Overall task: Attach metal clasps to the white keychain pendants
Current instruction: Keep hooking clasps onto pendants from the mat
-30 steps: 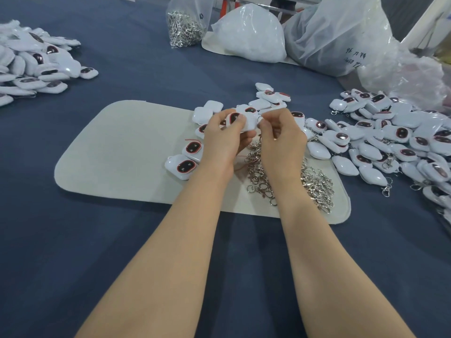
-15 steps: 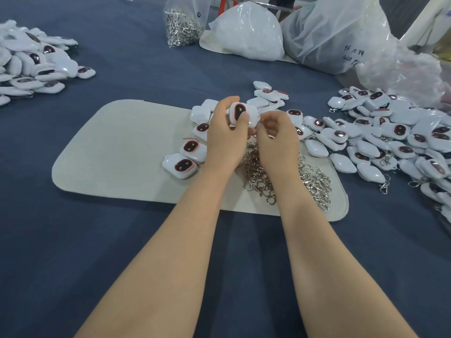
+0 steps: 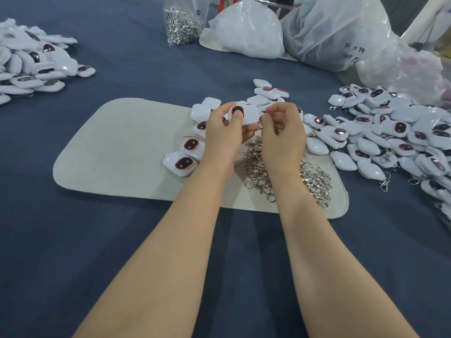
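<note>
Above the beige felt mat [image 3: 122, 147], the left hand [image 3: 224, 135] grips a white rounded plastic pendant [image 3: 249, 114]; the right hand [image 3: 283, 135] curls at its edge, its grip unclear.

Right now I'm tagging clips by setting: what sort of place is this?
Probably a small assembly workbench: heaps of identical white pendants on a blue-covered table, loose metal clasps piled on a felt mat, and bulk plastic bags behind.
</note>
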Action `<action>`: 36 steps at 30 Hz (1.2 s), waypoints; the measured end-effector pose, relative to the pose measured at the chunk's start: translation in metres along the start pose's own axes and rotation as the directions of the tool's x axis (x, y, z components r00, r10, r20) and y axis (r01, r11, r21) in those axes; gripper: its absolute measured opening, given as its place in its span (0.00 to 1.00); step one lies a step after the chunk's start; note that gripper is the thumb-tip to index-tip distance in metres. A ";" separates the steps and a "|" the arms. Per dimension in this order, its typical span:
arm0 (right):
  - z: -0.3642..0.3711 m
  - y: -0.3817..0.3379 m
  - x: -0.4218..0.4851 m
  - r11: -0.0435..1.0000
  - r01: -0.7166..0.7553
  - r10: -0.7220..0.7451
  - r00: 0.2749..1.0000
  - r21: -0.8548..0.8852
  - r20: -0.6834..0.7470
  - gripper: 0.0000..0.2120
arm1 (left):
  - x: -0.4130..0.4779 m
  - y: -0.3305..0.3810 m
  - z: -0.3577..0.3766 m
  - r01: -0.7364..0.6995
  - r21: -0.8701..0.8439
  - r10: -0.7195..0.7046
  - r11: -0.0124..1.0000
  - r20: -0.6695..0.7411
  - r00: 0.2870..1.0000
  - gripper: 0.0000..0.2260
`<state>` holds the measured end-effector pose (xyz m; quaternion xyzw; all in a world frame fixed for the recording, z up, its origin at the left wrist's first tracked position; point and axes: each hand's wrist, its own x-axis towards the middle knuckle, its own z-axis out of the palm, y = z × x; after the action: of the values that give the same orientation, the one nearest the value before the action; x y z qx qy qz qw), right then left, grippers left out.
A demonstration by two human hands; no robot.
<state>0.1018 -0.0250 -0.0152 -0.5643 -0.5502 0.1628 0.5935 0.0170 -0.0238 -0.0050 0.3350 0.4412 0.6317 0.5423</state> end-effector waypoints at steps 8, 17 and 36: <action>0.000 0.003 0.001 0.989 0.079 -0.078 0.997 -0.123 0.016 0.04 | -0.002 -0.001 -0.002 -0.125 0.137 0.128 0.983 -0.010 0.992 0.07; 0.000 0.008 0.000 0.984 0.056 -0.038 0.993 -0.167 0.112 0.05 | -0.005 -0.004 -0.004 -0.379 0.421 0.355 0.824 0.136 0.925 0.11; 0.003 0.001 0.000 0.997 -0.069 0.068 0.997 0.037 0.033 0.05 | 0.002 0.000 -0.001 0.085 -0.070 -0.089 0.994 -0.058 0.994 0.07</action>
<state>0.0999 -0.0231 -0.0164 -0.5687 -0.5367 0.2024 0.5896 0.0158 -0.0224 -0.0055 0.2775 0.4504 0.6317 0.5666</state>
